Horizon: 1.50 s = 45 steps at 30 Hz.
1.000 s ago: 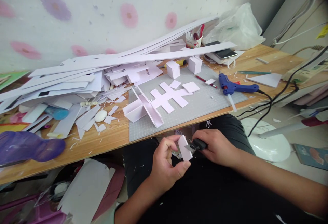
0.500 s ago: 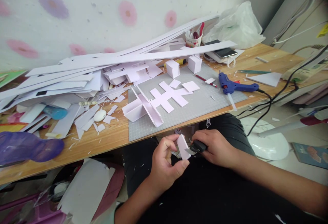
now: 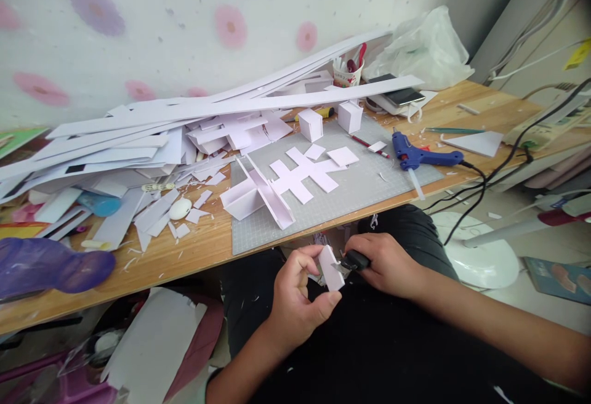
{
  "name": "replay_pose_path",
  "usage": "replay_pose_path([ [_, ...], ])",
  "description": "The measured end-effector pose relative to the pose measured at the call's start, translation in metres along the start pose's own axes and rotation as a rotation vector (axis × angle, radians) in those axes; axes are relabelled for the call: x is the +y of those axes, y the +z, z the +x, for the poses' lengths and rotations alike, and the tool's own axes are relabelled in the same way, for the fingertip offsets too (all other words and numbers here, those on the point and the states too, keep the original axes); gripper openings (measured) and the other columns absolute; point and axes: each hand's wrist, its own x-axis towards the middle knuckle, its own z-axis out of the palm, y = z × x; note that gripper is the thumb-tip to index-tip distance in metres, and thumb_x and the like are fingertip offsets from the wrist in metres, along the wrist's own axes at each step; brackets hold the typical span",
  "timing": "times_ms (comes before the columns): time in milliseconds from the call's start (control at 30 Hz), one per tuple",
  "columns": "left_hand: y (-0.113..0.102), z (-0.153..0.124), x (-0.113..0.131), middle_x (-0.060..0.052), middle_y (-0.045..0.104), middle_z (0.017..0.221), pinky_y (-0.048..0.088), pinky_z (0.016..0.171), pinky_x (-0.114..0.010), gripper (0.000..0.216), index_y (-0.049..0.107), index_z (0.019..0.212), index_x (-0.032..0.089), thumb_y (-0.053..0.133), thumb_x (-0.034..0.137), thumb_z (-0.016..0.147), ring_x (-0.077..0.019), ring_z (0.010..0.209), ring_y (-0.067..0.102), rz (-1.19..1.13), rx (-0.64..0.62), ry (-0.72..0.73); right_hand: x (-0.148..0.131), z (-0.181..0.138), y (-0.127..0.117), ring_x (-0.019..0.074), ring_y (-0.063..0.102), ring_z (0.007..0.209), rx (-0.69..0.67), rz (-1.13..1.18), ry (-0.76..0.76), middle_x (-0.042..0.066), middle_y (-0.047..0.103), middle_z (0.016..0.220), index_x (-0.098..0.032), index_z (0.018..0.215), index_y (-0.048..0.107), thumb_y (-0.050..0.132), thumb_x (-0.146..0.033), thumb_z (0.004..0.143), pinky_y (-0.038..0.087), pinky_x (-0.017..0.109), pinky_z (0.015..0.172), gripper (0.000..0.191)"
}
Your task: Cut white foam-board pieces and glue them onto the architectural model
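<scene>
Over my lap, below the desk's front edge, my left hand (image 3: 295,296) pinches a small white foam-board piece (image 3: 331,268) between thumb and fingers. My right hand (image 3: 388,263) is closed round a black utility knife (image 3: 354,261). The knife's blade touches the right edge of the foam piece. On the grey cutting mat (image 3: 369,182) lie a cross-shaped white cut-out (image 3: 302,173), a folded white foam form (image 3: 256,194) and two small white cubes (image 3: 311,124).
A big heap of white foam-board strips (image 3: 138,133) covers the desk's left and back. A blue glue gun (image 3: 422,157) with a black cable lies to the right of the mat. A cup of pens (image 3: 348,71), a phone (image 3: 399,93) and a plastic bag (image 3: 422,47) are behind.
Both hands stay together over my lap with only slight shifts. The knife blade works along the edge of the foam piece.
</scene>
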Motion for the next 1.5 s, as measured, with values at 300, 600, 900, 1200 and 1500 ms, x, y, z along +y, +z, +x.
replay_pose_path([
  [300,-0.002,-0.002,-0.002,-0.007,0.057,0.115,0.042,0.088,-0.033,0.029,0.045,0.084,0.020,0.072,0.020,0.073,-0.0208,0.105,0.057,-0.009,-0.018,-0.007,0.003,0.001,0.004,0.0162,0.058,0.065,0.005,0.013,0.028,0.003,0.063,0.071,-0.018,0.077,0.054,0.051,-0.007,0.069,0.040,0.024,0.061,0.014],
  [600,0.001,-0.004,0.000,-0.006,0.058,0.114,0.042,0.087,-0.031,0.030,0.046,0.084,0.021,0.073,0.020,0.072,-0.0192,0.103,0.057,-0.015,-0.028,-0.017,0.009,0.003,0.007,0.0167,0.057,0.065,-0.028,-0.012,0.135,0.002,0.061,0.069,-0.020,0.076,0.052,0.051,-0.011,0.071,0.039,0.024,0.060,0.010],
  [900,0.001,-0.005,0.000,-0.005,0.058,0.112,0.042,0.087,-0.031,0.032,0.045,0.083,0.021,0.074,0.021,0.071,-0.0191,0.102,0.058,-0.003,-0.035,0.000,0.006,0.002,0.006,0.0157,0.057,0.065,-0.026,0.067,0.155,0.002,0.061,0.070,-0.020,0.076,0.053,0.050,-0.013,0.075,0.039,0.024,0.061,0.007],
  [1200,0.003,-0.007,0.002,-0.006,0.057,0.113,0.042,0.088,-0.034,0.033,0.045,0.086,0.022,0.075,0.026,0.072,-0.0208,0.104,0.058,-0.012,-0.060,0.015,0.007,0.001,0.010,0.0158,0.056,0.064,-0.025,0.031,0.162,0.001,0.059,0.068,-0.020,0.075,0.052,0.050,-0.013,0.075,0.039,0.025,0.061,0.007],
  [1500,-0.005,-0.006,0.006,-0.006,0.060,0.105,0.045,0.087,-0.032,0.038,0.053,0.104,0.023,0.074,0.036,0.075,-0.0203,0.099,0.060,0.020,-0.045,-0.017,0.008,0.019,-0.039,0.0195,0.062,0.068,0.169,-0.048,0.323,0.003,0.066,0.074,-0.021,0.094,0.055,0.046,-0.038,0.091,0.043,0.027,0.062,0.019],
])
